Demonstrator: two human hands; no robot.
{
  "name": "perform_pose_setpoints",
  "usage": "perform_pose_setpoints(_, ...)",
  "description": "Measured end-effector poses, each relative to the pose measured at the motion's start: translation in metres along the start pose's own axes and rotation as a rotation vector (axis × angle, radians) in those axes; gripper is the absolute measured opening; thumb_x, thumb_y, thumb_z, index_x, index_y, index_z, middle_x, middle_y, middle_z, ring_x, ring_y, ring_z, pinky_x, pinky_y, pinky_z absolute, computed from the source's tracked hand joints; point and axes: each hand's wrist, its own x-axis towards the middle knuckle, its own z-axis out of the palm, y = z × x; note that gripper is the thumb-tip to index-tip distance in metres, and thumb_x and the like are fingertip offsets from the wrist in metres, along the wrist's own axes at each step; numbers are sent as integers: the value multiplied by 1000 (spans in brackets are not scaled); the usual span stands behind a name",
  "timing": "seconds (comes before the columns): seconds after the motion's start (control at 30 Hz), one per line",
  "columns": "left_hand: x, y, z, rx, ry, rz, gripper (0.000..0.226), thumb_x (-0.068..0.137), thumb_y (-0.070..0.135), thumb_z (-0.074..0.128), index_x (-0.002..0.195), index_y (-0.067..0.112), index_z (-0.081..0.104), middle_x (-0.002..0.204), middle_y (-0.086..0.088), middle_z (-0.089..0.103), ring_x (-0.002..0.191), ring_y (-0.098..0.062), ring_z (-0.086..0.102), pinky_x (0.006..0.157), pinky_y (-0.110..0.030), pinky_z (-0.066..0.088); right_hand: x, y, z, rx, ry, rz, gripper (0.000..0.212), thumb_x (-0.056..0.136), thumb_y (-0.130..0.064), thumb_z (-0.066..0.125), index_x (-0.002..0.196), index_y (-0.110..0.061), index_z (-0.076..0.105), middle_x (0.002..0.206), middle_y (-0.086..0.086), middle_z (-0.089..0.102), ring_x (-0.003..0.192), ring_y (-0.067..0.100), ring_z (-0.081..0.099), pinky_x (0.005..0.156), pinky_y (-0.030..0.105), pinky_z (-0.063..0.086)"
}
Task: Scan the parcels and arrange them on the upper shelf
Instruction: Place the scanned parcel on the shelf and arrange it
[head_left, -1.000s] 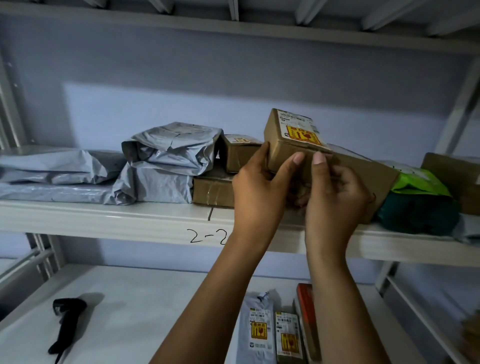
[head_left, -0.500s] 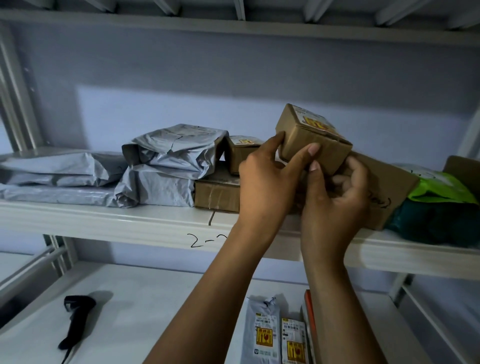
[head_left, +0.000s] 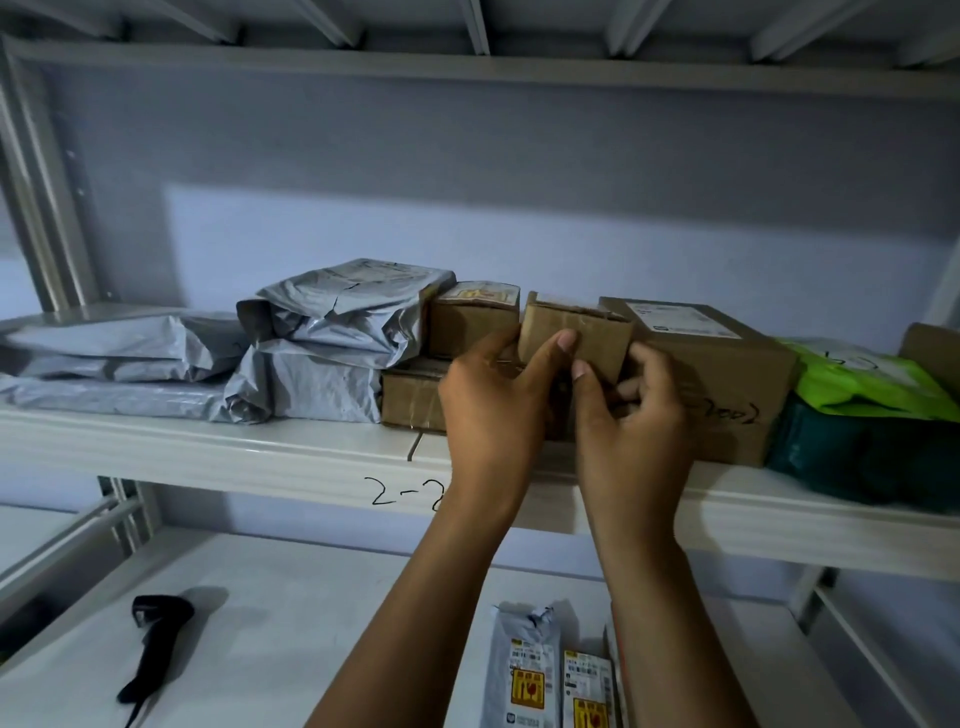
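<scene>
A small cardboard box (head_left: 592, 338) sits in the gap between another small box (head_left: 470, 322) and a larger labelled box (head_left: 722, 374) on the upper shelf (head_left: 260, 447). My left hand (head_left: 493, 410) grips its left front corner, thumb on the front face. My right hand (head_left: 631, 415) holds its lower right side with curled fingers. What the box rests on is hidden by my hands. Grey poly mailers (head_left: 332, 332) are stacked to the left on the same shelf.
A flat brown box (head_left: 410, 397) lies under the small box. A green bag (head_left: 862, 379) over a dark teal parcel (head_left: 857, 457) fills the shelf's right. On the lower shelf lie a black scanner (head_left: 150, 644) and several labelled parcels (head_left: 524, 675).
The small box has come down from a raised, tilted position into the gap between the two boxes. Both hands moved down and forward with it.
</scene>
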Motion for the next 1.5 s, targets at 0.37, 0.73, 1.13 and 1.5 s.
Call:
perform_pose_setpoints(0.37, 34, 10, -37, 494, 288, 402, 19, 96, 33, 65, 91, 18, 75, 90, 1, 65, 76, -11, 56, 68, -23, 34, 5, 14, -1, 67, -131, 38, 29, 93, -39, 70, 113, -43, 50, 77, -3, 65, 72, 19, 65, 64, 33, 52)
perform_pose_setpoints(0.73, 117, 51, 2, 1152, -497, 223, 57, 94, 55, 62, 144, 28, 57, 151, 1, 53, 143, -24, 42, 118, -46, 29, 0, 4, -2, -100, -206, 1, 87, 90, -40, 75, 161, -36, 24, 74, -17, 50, 71, -1, 49, 59, 22, 42)
perform_pose_setpoints(1.13, 140, 36, 2, 1210, -657, -47, 66, 106, 59, 38, 148, 9, 48, 152, -18, 50, 134, -35, 50, 99, -40, 39, 6, -9, 8, -227, -215, -13, 77, 92, -30, 76, 156, -30, 33, 100, 14, 74, 91, 34, 69, 75, 39, 59)
perform_pose_setpoints(1.5, 120, 32, -21, 1213, -573, 18, 70, 100, 75, 21, 82, 21, 62, 117, -19, 64, 116, -36, 59, 105, -48, 43, 10, -8, -1, -214, -297, -61, 73, 93, -28, 76, 152, -21, 33, 116, 17, 69, 97, 34, 70, 75, 34, 56)
